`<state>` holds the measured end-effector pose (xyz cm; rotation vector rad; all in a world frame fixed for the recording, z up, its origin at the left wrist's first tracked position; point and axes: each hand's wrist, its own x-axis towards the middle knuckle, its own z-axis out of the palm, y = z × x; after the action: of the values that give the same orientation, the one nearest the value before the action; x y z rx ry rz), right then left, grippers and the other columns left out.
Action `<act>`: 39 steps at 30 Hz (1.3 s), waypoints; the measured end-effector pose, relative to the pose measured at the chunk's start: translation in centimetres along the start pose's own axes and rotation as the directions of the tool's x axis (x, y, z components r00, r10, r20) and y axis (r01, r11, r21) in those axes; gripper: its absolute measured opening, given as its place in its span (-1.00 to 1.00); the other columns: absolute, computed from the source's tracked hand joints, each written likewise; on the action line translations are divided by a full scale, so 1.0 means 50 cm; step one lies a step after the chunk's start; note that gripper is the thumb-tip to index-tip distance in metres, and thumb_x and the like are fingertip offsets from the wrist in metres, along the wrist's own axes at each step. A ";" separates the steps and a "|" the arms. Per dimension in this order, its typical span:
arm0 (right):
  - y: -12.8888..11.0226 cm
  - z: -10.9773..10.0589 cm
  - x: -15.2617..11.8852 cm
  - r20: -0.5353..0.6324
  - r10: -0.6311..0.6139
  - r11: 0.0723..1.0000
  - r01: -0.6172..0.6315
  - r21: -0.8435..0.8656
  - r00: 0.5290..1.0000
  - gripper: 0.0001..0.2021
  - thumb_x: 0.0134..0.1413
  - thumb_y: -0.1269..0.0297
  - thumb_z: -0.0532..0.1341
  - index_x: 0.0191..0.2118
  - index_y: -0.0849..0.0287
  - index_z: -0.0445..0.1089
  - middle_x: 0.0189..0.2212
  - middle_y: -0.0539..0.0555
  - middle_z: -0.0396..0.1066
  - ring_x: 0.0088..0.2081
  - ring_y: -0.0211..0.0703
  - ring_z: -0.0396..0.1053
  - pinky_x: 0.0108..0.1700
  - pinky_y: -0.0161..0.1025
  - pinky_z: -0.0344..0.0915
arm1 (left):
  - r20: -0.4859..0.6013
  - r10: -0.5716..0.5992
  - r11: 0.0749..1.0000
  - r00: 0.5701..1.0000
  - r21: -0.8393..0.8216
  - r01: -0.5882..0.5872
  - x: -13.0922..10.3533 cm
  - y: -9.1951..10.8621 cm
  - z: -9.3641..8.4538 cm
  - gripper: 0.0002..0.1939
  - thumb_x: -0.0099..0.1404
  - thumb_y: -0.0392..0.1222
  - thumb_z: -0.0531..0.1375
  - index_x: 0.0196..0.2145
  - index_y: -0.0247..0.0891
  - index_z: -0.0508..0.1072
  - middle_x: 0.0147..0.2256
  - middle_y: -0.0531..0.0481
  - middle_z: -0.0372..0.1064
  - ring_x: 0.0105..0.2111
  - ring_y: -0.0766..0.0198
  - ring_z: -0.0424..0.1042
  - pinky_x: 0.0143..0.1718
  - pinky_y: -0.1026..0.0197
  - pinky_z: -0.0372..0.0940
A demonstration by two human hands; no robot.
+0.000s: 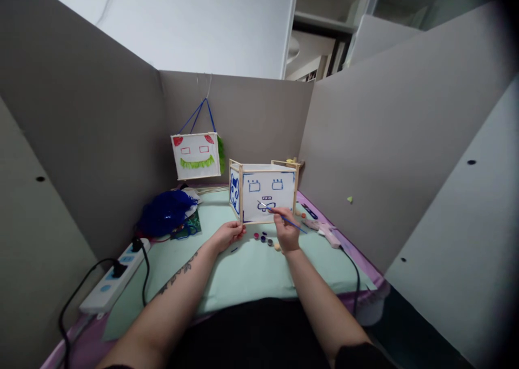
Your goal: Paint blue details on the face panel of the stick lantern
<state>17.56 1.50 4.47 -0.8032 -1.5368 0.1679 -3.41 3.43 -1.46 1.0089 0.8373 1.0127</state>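
Observation:
A box-shaped paper lantern (267, 188) with a wooden stick frame stands on the table, its white front painted with a blue outlined face. Another blue drawing covers its left side. My left hand (228, 236) is closed on the lantern's lower left front corner. In my right hand (287, 233) is a thin blue paintbrush (294, 225), pinched between fingers and thumb, its tip at the painted mouth. Just below the lantern sit several small paint pots (263, 239), among them a red and a dark blue one.
On the back panel hangs a finished-looking lantern (197, 155) with red and green decoration. Blue yarn-like material (166, 213) is heaped at left, near a white power strip (115, 277). A pink glue gun (329, 235) with a black cable lies at right. Grey panels enclose the table.

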 end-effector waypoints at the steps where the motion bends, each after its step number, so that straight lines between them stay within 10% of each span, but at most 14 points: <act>1: -0.007 0.004 0.010 0.011 -0.018 1.000 0.018 0.000 1.000 -0.82 0.18 0.31 0.09 -0.21 0.13 0.43 -0.30 0.09 0.48 -0.20 -0.12 0.40 -0.11 -0.12 0.35 | 0.000 0.002 1.000 1.000 0.004 -0.002 -0.001 0.000 0.001 -0.76 0.03 -0.14 0.36 -0.49 -0.35 0.43 -0.51 -0.02 0.35 -0.58 0.44 0.22 -0.54 0.34 0.04; 10: -0.023 0.034 0.047 0.075 -0.238 0.962 0.246 -0.115 0.968 -0.72 0.14 0.36 0.11 -0.04 0.11 0.41 -0.17 0.11 0.49 -0.06 -0.08 0.36 -0.01 -0.07 0.32 | 0.005 0.013 1.000 1.000 0.010 -0.013 0.000 -0.001 0.002 -0.75 0.01 -0.13 0.37 -0.50 -0.35 0.42 -0.51 -0.02 0.36 -0.58 0.43 0.23 -0.53 0.33 0.04; 19: -0.042 0.029 0.012 0.188 -0.609 0.652 0.622 -0.435 0.770 -0.64 0.09 0.35 0.17 0.03 -0.04 0.35 -0.11 -0.01 0.51 0.07 -0.08 0.30 0.20 -0.03 -0.02 | -0.003 0.007 1.000 1.000 -0.007 -0.007 0.005 -0.008 -0.002 -0.72 0.00 -0.10 0.38 -0.45 -0.35 0.42 -0.49 -0.02 0.37 -0.52 0.40 0.29 -0.47 0.32 0.11; 27: -0.031 0.051 0.029 0.069 -0.378 0.818 0.367 -0.442 0.923 -0.74 0.19 0.32 0.07 -0.05 0.08 0.41 -0.21 0.04 0.53 0.09 -0.04 0.29 0.24 0.08 -0.12 | -0.003 0.010 1.000 1.000 0.018 -0.010 0.007 -0.009 -0.004 -0.71 0.00 -0.09 0.37 -0.49 -0.35 0.41 -0.51 -0.01 0.35 -0.58 0.44 0.23 -0.52 0.32 0.03; 39: -0.007 0.075 0.034 0.024 -0.267 0.852 0.248 -0.461 0.963 -0.74 0.24 0.24 0.03 -0.08 0.08 0.42 -0.13 0.10 0.48 0.10 -0.07 0.28 0.27 0.10 -0.20 | 0.013 0.025 0.999 1.000 0.048 -0.026 0.005 -0.008 -0.001 -0.72 0.00 -0.09 0.36 -0.50 -0.33 0.39 -0.52 0.00 0.35 -0.61 0.46 0.17 -0.56 0.31 -0.06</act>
<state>14.11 3.53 5.43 -0.9498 -1.6524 -0.4298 -3.28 3.62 -1.86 1.0681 0.8437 1.0112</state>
